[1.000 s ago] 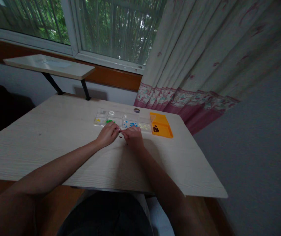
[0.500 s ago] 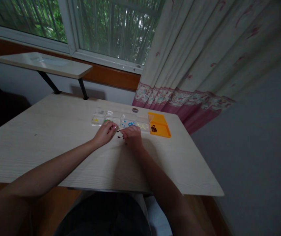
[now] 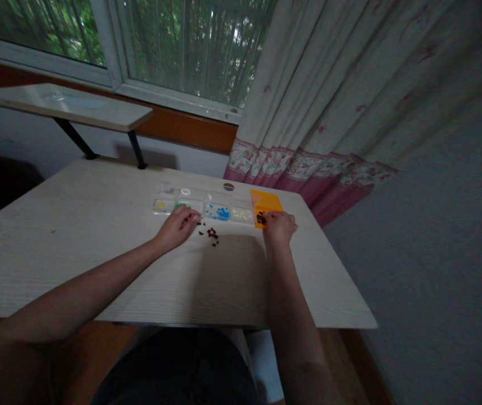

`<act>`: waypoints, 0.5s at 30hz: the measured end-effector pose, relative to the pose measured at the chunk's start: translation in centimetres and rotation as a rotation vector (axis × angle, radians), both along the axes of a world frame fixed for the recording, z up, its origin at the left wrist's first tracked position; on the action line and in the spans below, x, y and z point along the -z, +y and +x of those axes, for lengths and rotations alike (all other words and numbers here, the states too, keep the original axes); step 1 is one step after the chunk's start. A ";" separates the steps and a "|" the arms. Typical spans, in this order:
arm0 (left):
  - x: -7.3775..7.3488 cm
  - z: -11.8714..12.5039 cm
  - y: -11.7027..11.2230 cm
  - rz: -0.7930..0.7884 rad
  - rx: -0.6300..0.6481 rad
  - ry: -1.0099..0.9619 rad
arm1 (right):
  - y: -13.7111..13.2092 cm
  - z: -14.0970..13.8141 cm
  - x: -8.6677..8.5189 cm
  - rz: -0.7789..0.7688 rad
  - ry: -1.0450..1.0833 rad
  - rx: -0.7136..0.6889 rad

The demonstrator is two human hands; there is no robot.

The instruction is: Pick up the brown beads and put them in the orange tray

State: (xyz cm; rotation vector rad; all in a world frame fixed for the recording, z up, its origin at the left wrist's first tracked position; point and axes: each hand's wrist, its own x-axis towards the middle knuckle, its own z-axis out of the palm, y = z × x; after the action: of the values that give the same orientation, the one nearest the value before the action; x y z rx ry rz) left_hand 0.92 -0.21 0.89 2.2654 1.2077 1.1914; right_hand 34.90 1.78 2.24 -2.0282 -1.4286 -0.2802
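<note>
My right hand (image 3: 282,228) reaches over the orange box (image 3: 272,198), its fingertips pinched together beside the dark brown pieces (image 3: 260,217) inside. Whether something is between those fingertips is too small to see. My left hand (image 3: 177,226) rests on the table with curled fingers, in front of the clear box of green pieces (image 3: 182,206); what it holds, if anything, is hidden. Between the hands, several loose dark brown pieces (image 3: 212,233) lie scattered on the tabletop.
Clear lidded boxes stand in a row with yellow pieces (image 3: 160,205), blue pieces (image 3: 223,212) and pale yellow pieces (image 3: 241,215). A raised shelf (image 3: 93,111) stands on the pale wooden table (image 3: 139,287) at the back left. A curtain (image 3: 304,129) hangs behind.
My right hand has moved right, from the loose brown pieces to the orange box. More of the loose pieces now show. My left hand stays about where it was.
</note>
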 end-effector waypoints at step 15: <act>-0.6 0.3 -0.7 0.078 0.233 0.156 | 0.3 -0.7 0.5 0.072 0.153 -0.041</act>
State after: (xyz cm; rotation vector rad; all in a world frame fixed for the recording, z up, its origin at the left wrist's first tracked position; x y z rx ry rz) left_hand 1.18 -0.92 1.46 2.5149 0.9293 1.0076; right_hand 34.22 2.09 1.74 -1.9173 -1.3446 -0.1528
